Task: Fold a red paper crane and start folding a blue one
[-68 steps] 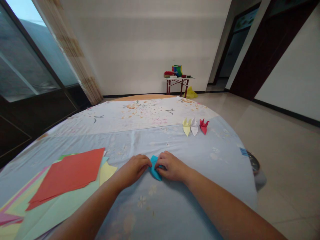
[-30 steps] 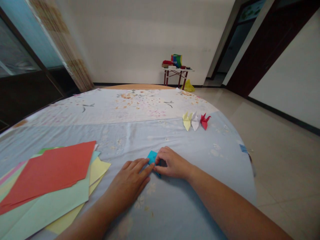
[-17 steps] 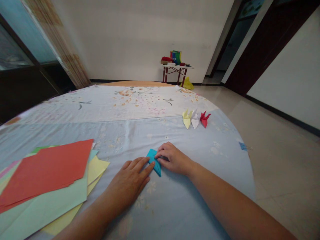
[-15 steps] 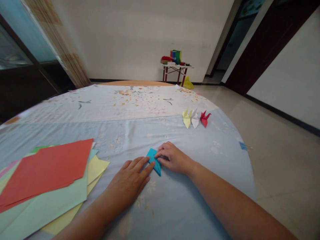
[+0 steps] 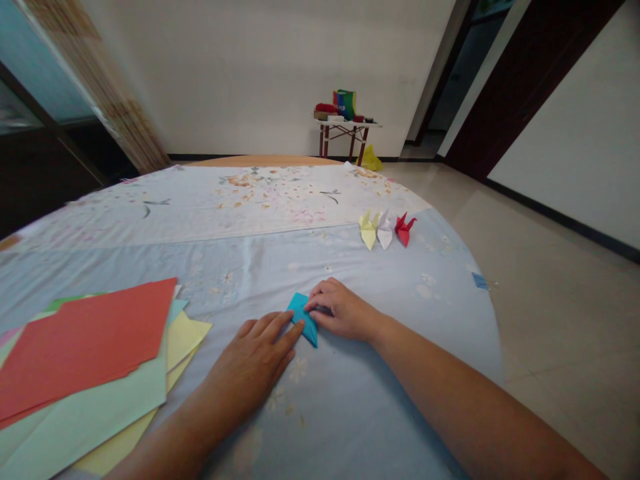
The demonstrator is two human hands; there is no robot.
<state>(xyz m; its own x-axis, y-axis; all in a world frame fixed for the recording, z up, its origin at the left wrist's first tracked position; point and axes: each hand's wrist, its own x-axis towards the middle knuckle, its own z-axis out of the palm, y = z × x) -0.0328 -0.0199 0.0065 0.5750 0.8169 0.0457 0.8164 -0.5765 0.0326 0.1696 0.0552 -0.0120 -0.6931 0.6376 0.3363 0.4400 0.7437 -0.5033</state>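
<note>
A small folded piece of blue origami paper (image 5: 311, 332), kite-like with a point toward me, lies on the cloth between my hands. My left hand (image 5: 257, 357) rests palm down beside it, fingers stretched, with the thumb and index fingertips pressing on its left side. From the other side, my right hand (image 5: 343, 310) pinches the paper's right edge between curled fingers and thumb. Those fingertips hide part of the folds. Farther off to the right stand a yellow paper crane (image 5: 368, 233), a white paper crane (image 5: 385, 235) and a red paper crane (image 5: 405, 230).
To my left lies a loose stack of coloured paper, with red sheets (image 5: 95, 340) over pale green sheets (image 5: 115, 400) and yellow ones. A floral tablecloth (image 5: 240, 260) covers the round table; a blue clip-like item (image 5: 479, 281) sits at its right edge. A small side table (image 5: 347, 125) stands by the wall.
The whole view has shifted slightly, so everything appears a little farther left and up. Both hands stay on the blue paper in nearly the same pose.
</note>
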